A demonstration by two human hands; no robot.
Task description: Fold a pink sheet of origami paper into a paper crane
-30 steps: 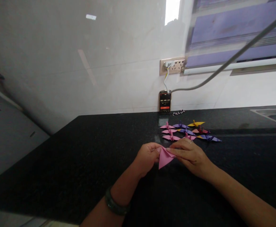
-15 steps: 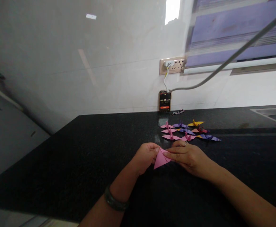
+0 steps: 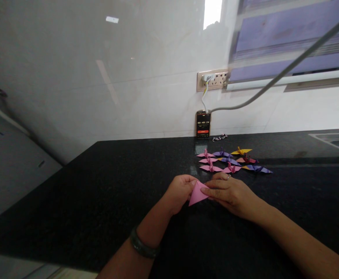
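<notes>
One pink folded triangle, pinched by my left hand and right hand, fingers closed on it, low over the black counter. Beyond: paper cranes, apparently nine; one phone.

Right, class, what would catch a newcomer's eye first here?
The pink paper triangle, held between the left hand and right hand over the black counter. Just behind it lies a cluster of coloured paper cranes, and a phone showing a timer stands against the wall at the back.
</notes>
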